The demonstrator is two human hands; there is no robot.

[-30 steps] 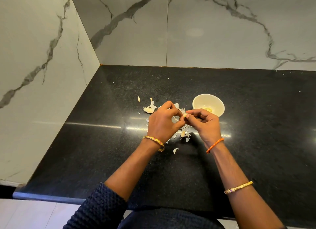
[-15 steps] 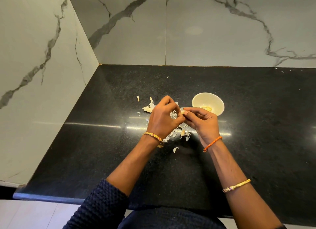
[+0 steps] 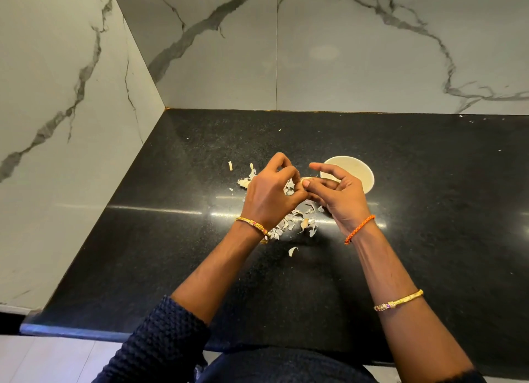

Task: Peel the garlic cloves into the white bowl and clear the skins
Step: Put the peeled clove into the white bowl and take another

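Head view: both hands meet above the middle of the black desk (image 3: 171,239), well in from its front edge. The left hand (image 3: 269,195) has its fingers curled, thumb and fingertips pinching at a garlic clove (image 3: 307,179). The right hand (image 3: 339,193) pinches the same clove from the other side, its remaining fingers loosely spread. The white bowl (image 3: 360,172) stands on the desk just behind the right hand, partly hidden by it. Papery garlic skins (image 3: 297,222) lie scattered on the desk beneath and between the wrists, with a few more toward the left of the left hand.
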